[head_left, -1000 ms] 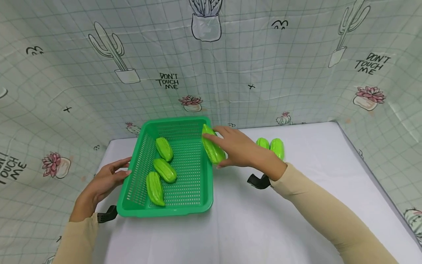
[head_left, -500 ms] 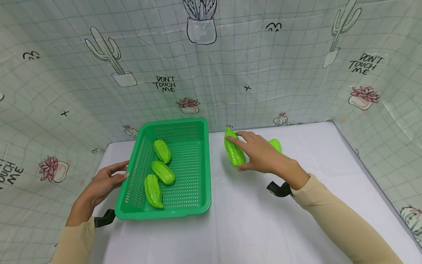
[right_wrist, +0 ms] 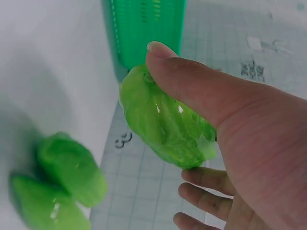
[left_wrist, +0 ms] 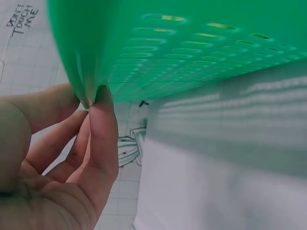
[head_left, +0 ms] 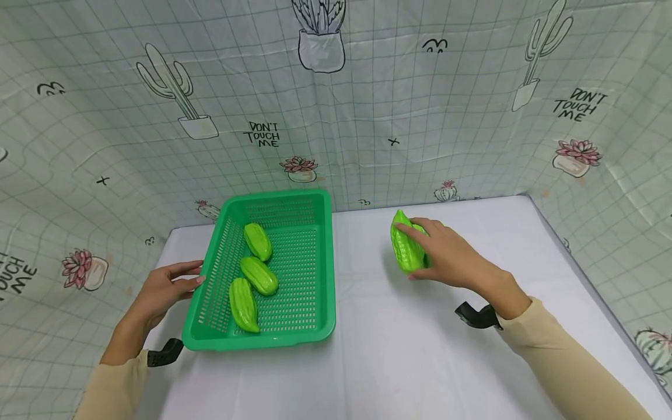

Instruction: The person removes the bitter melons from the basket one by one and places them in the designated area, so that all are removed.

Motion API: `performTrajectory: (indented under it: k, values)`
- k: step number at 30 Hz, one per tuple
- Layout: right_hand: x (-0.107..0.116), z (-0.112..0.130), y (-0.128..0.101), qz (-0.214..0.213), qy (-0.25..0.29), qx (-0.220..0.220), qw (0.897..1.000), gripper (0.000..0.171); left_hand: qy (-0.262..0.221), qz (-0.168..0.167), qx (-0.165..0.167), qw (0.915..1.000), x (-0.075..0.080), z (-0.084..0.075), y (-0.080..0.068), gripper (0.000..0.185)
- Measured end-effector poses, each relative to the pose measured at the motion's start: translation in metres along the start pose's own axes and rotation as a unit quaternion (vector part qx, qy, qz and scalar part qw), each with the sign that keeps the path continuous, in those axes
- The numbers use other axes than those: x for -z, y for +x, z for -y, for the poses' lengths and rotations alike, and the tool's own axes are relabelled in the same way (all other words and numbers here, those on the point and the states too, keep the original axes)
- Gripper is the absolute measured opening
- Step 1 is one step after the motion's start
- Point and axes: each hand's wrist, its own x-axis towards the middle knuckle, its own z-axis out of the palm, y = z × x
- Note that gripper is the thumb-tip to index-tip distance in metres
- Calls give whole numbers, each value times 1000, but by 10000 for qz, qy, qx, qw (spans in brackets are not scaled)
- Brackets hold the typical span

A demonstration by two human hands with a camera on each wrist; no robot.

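My right hand [head_left: 454, 256] grips a bright green, ridged bitter gourd [head_left: 405, 245] above the white table, right of the green basket [head_left: 262, 339]. In the right wrist view the thumb lies along the held bitter gourd [right_wrist: 163, 120], and fingertips touch its lower end. Two more bitter gourds, one nearer [right_wrist: 45, 203] and one farther [right_wrist: 72, 167], lie on the table beside it; the head view mostly hides them behind the hand. My left hand [head_left: 163, 294] pinches the basket's left rim between thumb and fingers [left_wrist: 103, 139]. Three bitter gourds [head_left: 244, 306] lie in the basket's left half.
A white cloth covers the table [head_left: 388, 361]. Behind and beside it hangs a grid-patterned curtain [head_left: 367, 105] with cactus drawings. A black wrist mount [head_left: 478, 315] sits under the right wrist and another mount [head_left: 165, 353] under the left.
My right hand has moved right with the bitter gourd, from the basket's right rim to over the gourds on the table. The left hand stays on the basket's rim.
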Motion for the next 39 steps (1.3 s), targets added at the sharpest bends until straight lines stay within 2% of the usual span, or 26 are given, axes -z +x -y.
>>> performTrajectory:
  k: [9,17,27,39]
  values:
    - [0,-19,-21,-61,-2,-178,9998,101,29,1,233,9997,1,-1,0,58]
    - [0,-40,-37,-137,-213,-407,9988,101,62,-28,282,9996,1,-1,1,58]
    - [-1,-66,-51,5,-276,-897,9956,101,10,24,281,9996,2,-4,0,59]
    - [-10,-90,-57,317,-290,-1286,9908,101,52,54,188,9998,4,3,3,57]
